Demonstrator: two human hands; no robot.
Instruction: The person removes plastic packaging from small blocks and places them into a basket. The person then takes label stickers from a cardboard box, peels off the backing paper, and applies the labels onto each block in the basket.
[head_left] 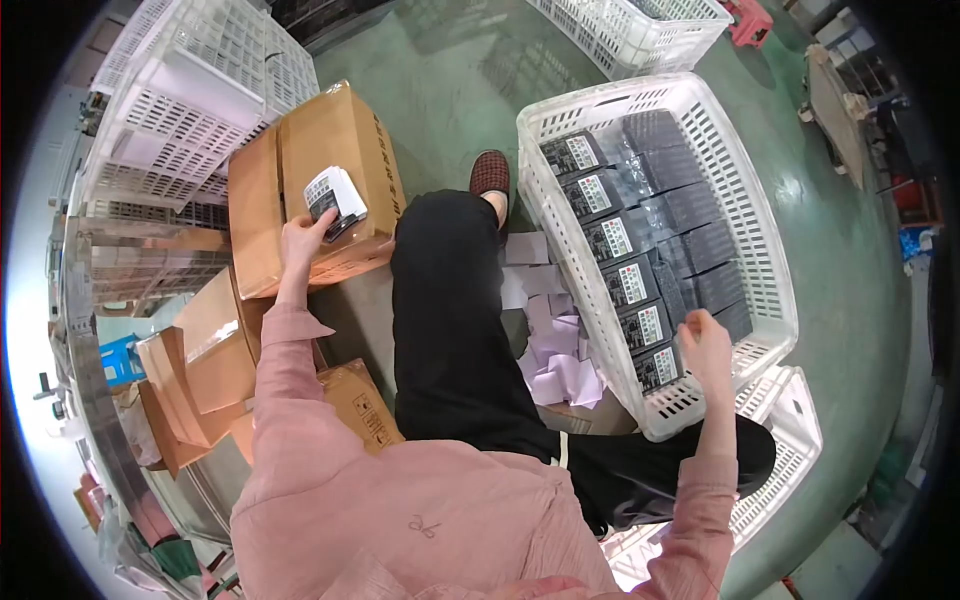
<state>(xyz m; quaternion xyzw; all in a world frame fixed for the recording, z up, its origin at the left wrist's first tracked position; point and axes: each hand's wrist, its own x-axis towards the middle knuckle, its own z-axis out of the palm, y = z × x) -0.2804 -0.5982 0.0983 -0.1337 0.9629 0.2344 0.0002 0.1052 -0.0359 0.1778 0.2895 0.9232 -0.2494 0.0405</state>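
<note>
My left hand is closed on the lower edge of a stack of labels, white with black print, on top of a brown cardboard box. My right hand is over the near end of a white slotted crate, its fingers drawn together; whatever they may pinch is too small to make out. Inside the crate are rows of black packages. Those in the left column carry white labels with small coloured marks.
Scattered pale paper pieces lie between my legs and the crate. White crates are stacked at the upper left, above open cardboard boxes. Another white crate and a red stool stand at the top.
</note>
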